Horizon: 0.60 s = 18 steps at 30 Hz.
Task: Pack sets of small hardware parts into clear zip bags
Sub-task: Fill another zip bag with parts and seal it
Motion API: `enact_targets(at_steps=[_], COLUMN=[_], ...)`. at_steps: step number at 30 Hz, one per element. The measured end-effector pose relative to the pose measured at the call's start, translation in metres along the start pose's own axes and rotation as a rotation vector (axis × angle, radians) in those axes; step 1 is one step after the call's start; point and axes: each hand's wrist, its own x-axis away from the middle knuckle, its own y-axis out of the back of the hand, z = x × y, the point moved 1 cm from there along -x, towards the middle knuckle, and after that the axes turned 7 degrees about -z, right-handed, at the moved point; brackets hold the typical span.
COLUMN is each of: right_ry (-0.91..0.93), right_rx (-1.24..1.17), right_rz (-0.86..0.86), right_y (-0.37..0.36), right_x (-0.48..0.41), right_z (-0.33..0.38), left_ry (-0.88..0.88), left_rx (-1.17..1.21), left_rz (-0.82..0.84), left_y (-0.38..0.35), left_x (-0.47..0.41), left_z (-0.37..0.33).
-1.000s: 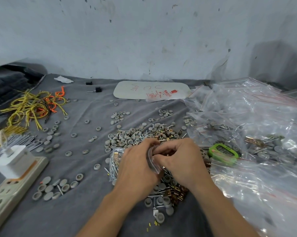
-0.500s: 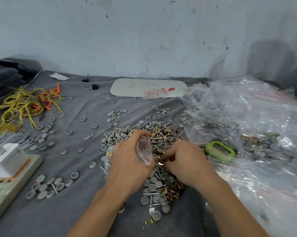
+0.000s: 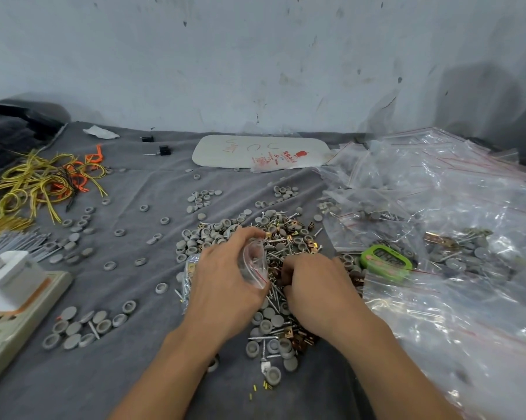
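Zip bag [image 3: 253,262]: small, clear, red strip near one edge. Pinched in your L hand, held just over the parts pile, mid-cloth.
L hand [image 3: 225,286]: thumb + fingers curled round the bag, firm hold. Bag sticks out on the hand's R side.
R hand [image 3: 316,289]: knuckles up, fingers curled down into the pile. Can't tell if they've got anything yet.
Key relation: bag sits just L of your R hand, nearly touching. R hand is the feeder, L only holds.
Bag axis: long side runs roughly far-to-near, tilted. Mouth looks turned toward the R hand, but the film is too glary to be sure.
Bag contents: some grey/metal bits seem to be inside, count unreadable.
parts pile [image 3: 281,237]: grey caps [image 3: 267,313], screws [image 3: 275,294] and brass brackets [image 3: 298,338], all mixed, under and around both hands.
2nd clear bag [image 3: 188,272]: pokes out from under your L hand, screws inside.
bag heap [image 3: 437,183]: loose clear zip bags, far R, well apart from the hands.
filled bags [image 3: 455,247]: in that heap, w/ caps + metal parts inside, beyond the green timer [image 3: 387,262].
Next (guess): short lift + shift L from the pile to the mouth, so keep the mouth open toward the R hand.
Risk (guess): screw points may snag the film, and small parts may spill past the rim.
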Motion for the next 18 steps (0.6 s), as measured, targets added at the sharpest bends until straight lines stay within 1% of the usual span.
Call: enact_targets(at_steps=[2, 3, 6, 9, 14, 16, 18], right_ry=[0.006, -0.017, -0.114, -0.161, -0.177, -0.175, -0.176], right_rx=[-0.023, -0.089, -0.398, -0.633, -0.922, -0.974, -0.974], right_rz=[-0.02, -0.049, -0.18, -0.282, -0.292, -0.281, -0.285], right_y=[-0.003, -0.005, -0.005, -0.002, 0.005, 0.006, 0.005], right_x=[0.001, 0.002, 0.001, -0.001, -0.002, -0.002, -0.001], right_z=[-0.003, -0.006, -0.012, -0.015, -0.012, -0.009, -0.005], left_ry=[0.002, -0.001, -0.011, -0.02, -0.016, -0.026, -0.027], left_rx=[-0.013, -0.02, -0.033, -0.056, -0.056, -0.048, -0.043], left_rz=[-0.004, -0.006, -0.001, 0.016, 0.02, 0.022, 0.035], left_y=[-0.001, -0.001, -0.002, -0.004, -0.007, -0.007, -0.006], left_x=[0.0, -0.001, -0.001, -0.001, 0.0, -0.001, -0.002], left_z=[0.0, 0.001, 0.002, 0.004, 0.005, 0.004, 0.003])
